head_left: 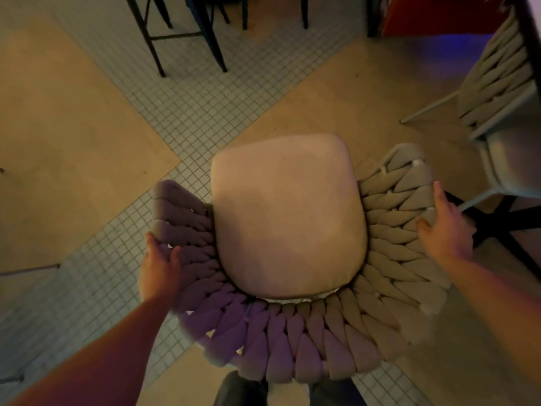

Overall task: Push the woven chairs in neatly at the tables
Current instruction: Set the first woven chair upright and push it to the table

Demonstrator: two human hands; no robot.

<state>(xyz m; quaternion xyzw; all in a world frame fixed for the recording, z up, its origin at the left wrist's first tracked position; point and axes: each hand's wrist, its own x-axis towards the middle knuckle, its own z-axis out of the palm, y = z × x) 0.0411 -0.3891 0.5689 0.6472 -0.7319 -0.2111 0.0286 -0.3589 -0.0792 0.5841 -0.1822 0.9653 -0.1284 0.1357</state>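
Observation:
A woven chair (304, 341) with a curved braided back and a pale seat cushion (287, 215) stands directly below me, seat facing away. My left hand (159, 271) grips the left side of its woven back. My right hand (446, 227) holds the right arm of the back, fingers wrapped over the rim. A second woven chair (497, 83) stands at the right, tucked against a dark table edge (527, 39). The chair's legs are hidden under the seat.
Black legs of stools or tables (181, 36) stand at the top. A black table base (503, 221) spreads on the floor at the right, beside my right hand. The floor mixes beige slabs and bands of small white tiles (187, 112). My dark shoes (243, 391) show at the bottom.

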